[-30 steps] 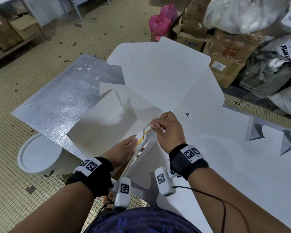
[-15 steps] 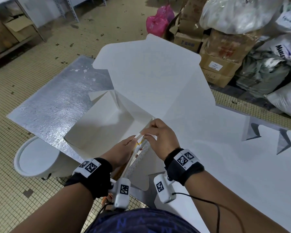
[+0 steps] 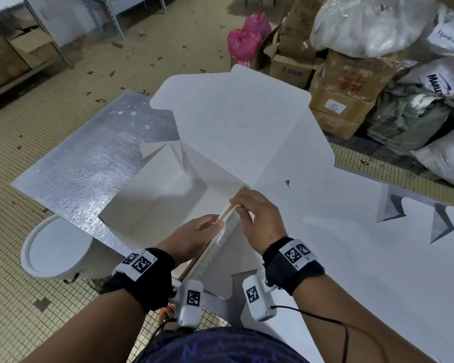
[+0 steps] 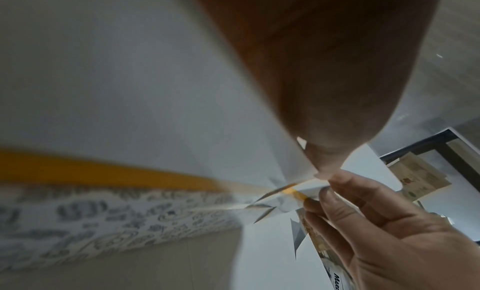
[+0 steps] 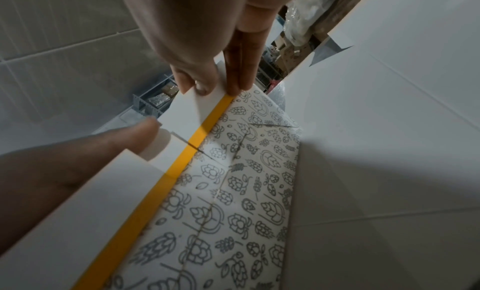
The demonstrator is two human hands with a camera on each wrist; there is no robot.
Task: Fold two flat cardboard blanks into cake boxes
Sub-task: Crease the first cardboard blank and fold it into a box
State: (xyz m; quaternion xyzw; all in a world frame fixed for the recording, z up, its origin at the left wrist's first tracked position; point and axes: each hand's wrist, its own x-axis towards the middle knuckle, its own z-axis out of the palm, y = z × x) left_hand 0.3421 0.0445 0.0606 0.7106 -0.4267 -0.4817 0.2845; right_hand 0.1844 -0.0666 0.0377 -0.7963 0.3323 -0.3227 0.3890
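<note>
A half-folded white cake box (image 3: 233,127) stands on the metal-topped table (image 3: 89,166), its tall lid panel raised at the far side. The near wall (image 3: 224,238) is patterned outside with a yellow stripe (image 5: 166,181) along its fold. My right hand (image 3: 237,205) pinches the wall's top edge at the far corner, thumb and fingers either side of the white flap (image 5: 197,109). My left hand (image 3: 215,224) lies flat against the wall's inner side, a straight finger (image 5: 140,136) pressing the flap. A second blank (image 3: 378,258) lies flat on the right.
A white bucket (image 3: 55,252) stands on the tiled floor under the table's left edge. Cardboard cartons (image 3: 338,106), stuffed sacks (image 3: 443,158) and a pink bag (image 3: 244,40) are piled beyond the table at the right. Metal shelving (image 3: 50,30) stands far left.
The flap that stood apart from the near wall now lies tight against it. My right hand has slid a little farther along the top edge; the left hand keeps its place.
</note>
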